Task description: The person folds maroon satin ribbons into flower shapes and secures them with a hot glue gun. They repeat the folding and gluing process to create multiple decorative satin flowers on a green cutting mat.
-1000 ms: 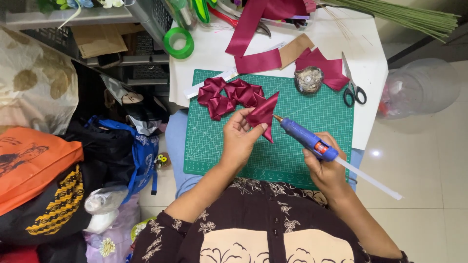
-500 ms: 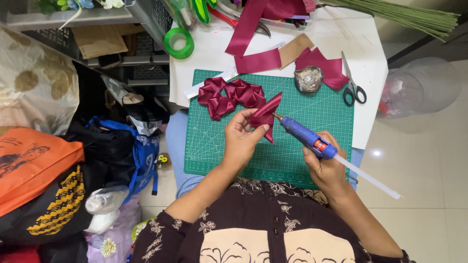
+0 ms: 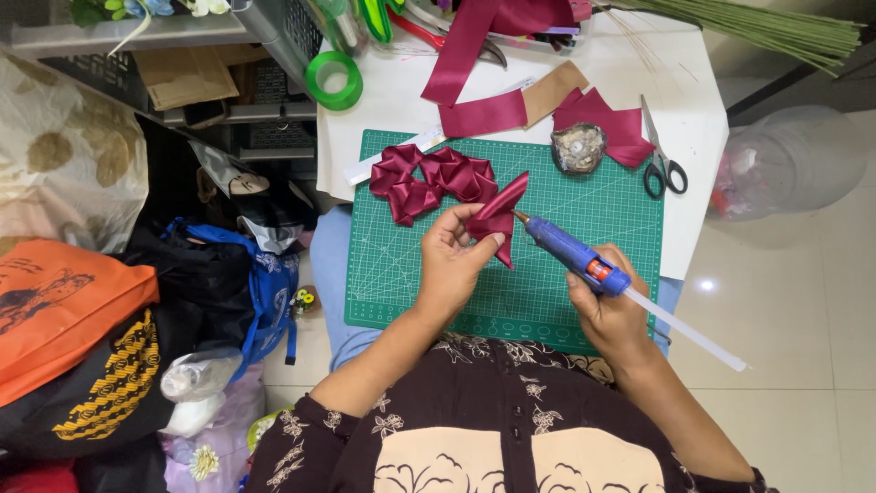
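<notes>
Head view: left hand point(image 3: 453, 265) pinches folded satin ribbon petal point(image 3: 500, 215); right hand point(image 3: 611, 310) grips blue plastic glue gun point(image 3: 573, 256).

The folded ribbon piece point(image 3: 500, 217) pinched in the left hand point(image 3: 453, 265) is maroon. The glue gun point(image 3: 573, 256) gripped beside it is blue with an orange trigger, over a green, white-gridded cutting mat point(image 3: 566, 196).

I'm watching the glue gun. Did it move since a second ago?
No. The blue glue gun in the right hand keeps its place against the scissors, tip at the folded ribbon piece.
</notes>
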